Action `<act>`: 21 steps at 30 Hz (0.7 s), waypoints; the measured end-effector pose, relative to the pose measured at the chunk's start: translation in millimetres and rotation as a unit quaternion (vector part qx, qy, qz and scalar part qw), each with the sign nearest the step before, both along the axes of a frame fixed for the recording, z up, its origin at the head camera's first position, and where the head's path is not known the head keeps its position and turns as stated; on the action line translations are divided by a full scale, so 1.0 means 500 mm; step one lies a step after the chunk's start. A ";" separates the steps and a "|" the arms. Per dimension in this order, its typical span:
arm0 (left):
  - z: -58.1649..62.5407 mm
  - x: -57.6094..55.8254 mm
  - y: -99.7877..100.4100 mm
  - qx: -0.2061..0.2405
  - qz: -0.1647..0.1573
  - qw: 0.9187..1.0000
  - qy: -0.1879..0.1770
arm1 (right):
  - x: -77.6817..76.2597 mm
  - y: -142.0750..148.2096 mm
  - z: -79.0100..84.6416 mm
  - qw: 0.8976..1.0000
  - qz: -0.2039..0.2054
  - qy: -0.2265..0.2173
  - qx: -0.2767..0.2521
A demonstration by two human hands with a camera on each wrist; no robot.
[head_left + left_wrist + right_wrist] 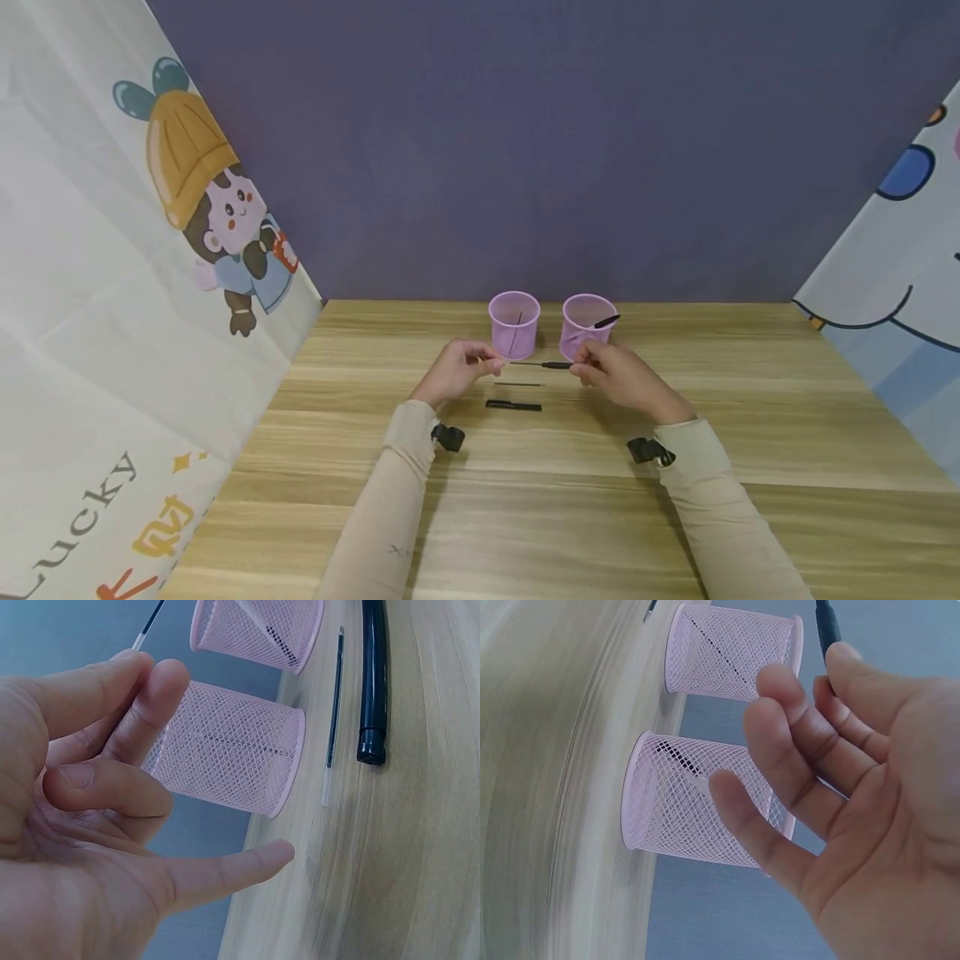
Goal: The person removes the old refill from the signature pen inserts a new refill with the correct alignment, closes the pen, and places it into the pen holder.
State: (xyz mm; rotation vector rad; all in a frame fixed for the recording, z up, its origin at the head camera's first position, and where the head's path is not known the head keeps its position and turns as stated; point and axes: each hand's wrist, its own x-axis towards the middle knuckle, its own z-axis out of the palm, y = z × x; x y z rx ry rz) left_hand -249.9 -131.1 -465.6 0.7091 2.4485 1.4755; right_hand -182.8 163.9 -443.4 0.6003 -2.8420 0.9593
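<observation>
My left hand [461,371] pinches the pale end of a thin pen refill [152,621] between thumb and fingertips. A dark pen barrel [826,626] is pinched by my right hand [618,377]. Refill and barrel lie in one line between the hands, the refill running to the barrel's end; how far it sits inside cannot be seen. Below them on the table lie a second thin refill [519,384] and a black capped pen [513,406], roughly parallel.
Two pink mesh cups stand behind the hands. The left cup [514,333] contains a thin dark refill [516,332]; the right cup [567,335] holds a black-ended pen [607,321] leaning over its rim. A dark wall [525,167] rises behind the wooden table [525,517].
</observation>
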 end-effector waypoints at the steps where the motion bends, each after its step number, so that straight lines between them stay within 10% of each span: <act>1: 0.000 0.000 0.000 -0.001 0.002 1.000 0.003 | 0.000 0.000 0.000 1.000 0.000 -0.001 0.001; 21: 0.005 0.004 0.003 0.000 0.007 1.000 -0.001 | -0.004 -0.005 -0.005 1.000 -0.006 0.002 0.026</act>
